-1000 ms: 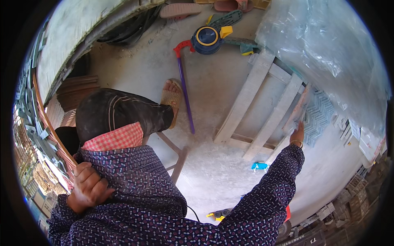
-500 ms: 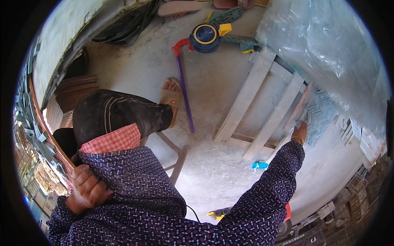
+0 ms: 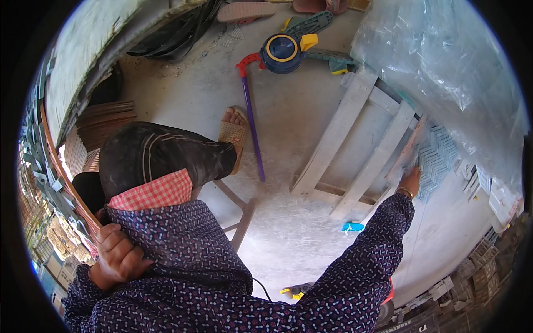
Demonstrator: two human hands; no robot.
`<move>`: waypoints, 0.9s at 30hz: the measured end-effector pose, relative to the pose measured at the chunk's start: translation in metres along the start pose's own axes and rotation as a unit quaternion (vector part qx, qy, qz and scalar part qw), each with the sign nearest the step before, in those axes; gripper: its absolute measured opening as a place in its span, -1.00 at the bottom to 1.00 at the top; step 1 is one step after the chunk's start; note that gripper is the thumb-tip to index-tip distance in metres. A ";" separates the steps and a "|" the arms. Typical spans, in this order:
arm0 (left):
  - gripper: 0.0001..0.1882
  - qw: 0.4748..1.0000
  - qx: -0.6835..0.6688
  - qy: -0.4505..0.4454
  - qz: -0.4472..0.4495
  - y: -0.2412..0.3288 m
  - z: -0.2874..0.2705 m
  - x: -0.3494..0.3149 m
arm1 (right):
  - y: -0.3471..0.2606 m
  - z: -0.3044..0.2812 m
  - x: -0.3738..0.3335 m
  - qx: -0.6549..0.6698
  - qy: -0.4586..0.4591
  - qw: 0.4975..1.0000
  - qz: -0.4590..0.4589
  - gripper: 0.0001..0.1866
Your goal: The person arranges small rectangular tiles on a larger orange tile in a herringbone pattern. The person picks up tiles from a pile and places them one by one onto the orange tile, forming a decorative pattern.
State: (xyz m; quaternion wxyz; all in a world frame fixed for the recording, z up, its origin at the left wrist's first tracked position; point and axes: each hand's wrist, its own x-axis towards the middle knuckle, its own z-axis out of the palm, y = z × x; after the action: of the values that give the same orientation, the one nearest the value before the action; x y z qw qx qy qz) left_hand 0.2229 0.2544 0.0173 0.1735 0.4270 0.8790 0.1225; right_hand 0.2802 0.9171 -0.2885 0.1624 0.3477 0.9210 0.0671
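My left hand [image 3: 120, 256] is closed in a fist by my lap, beside the curved brown rim [image 3: 71, 191] at the left. Whatever the curled fingers hold, if anything, is hidden. Stretched far out to the right, my right hand [image 3: 410, 181] reaches the near end of a stack of grey-blue herringbone mosaic tile sheets [image 3: 436, 158]. Clear plastic film [image 3: 438, 61] hangs over the stack and partly around my fingers. The fingertips are too hidden to show whether they grip a sheet. Narrow grey strips [image 3: 41, 158] lie inside the brown rim.
A wooden pallet [image 3: 338, 139] lies beside the tile sheets. On the floor are a blue object [image 3: 353, 227], a purple rod with a red hooked end [image 3: 252, 125] and a dark blue tape-reel-like device [image 3: 281, 53]. Wooden stool legs [image 3: 242, 225] stand near my knee. Slippers [image 3: 247, 12] lie at the back.
The whole view has shifted slightly. My right hand stays at the tile stack with only a slight movement; my left fist has not visibly moved.
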 end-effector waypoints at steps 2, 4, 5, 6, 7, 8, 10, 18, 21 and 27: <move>-0.70 1.000 -0.001 -0.002 0.001 0.001 0.000 0.000 | -0.008 -0.009 -0.006 -0.017 -0.014 1.000 0.006 -0.66; -0.70 1.000 -0.003 -0.009 -0.002 0.001 -0.001 0.001 | -0.015 -0.016 -0.011 -0.051 -0.035 0.998 0.009 -0.68; -0.70 1.000 -0.004 -0.005 0.001 0.000 -0.001 0.000 | -0.008 -0.010 -0.008 -0.055 -0.032 0.998 -0.008 -0.68; -0.70 1.000 -0.004 -0.002 0.004 -0.001 -0.001 -0.001 | 0.001 -0.003 -0.005 -0.059 -0.030 0.998 -0.023 -0.68; -0.70 1.000 -0.004 0.001 0.008 -0.002 -0.001 -0.002 | 0.010 0.005 -0.002 -0.062 -0.028 0.997 -0.039 -0.67; -0.70 1.000 -0.005 -0.001 0.008 -0.002 0.000 -0.003 | 0.009 0.005 -0.003 -0.069 -0.033 0.996 -0.042 -0.66; -0.70 1.000 -0.007 -0.006 0.007 -0.002 0.000 -0.004 | 0.006 0.004 -0.003 -0.083 -0.044 0.994 -0.048 -0.63; -0.70 1.000 -0.014 -0.007 0.002 -0.002 -0.001 -0.002 | 0.003 0.002 0.007 -0.088 -0.100 0.991 -0.009 -0.66; -0.69 1.000 -0.013 -0.006 0.001 -0.001 -0.002 -0.003 | 0.010 0.008 0.007 -0.091 -0.086 0.991 -0.044 -0.69; -0.68 1.000 -0.017 -0.001 0.006 -0.001 -0.001 -0.004 | 0.003 0.006 0.008 -0.107 -0.097 0.989 -0.045 -0.66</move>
State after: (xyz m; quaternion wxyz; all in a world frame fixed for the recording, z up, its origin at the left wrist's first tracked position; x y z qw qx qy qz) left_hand 0.2237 0.2506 0.0185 0.1810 0.4296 0.8738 0.1380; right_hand 0.2785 0.9253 -0.2958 0.2898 0.2913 0.9032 0.1241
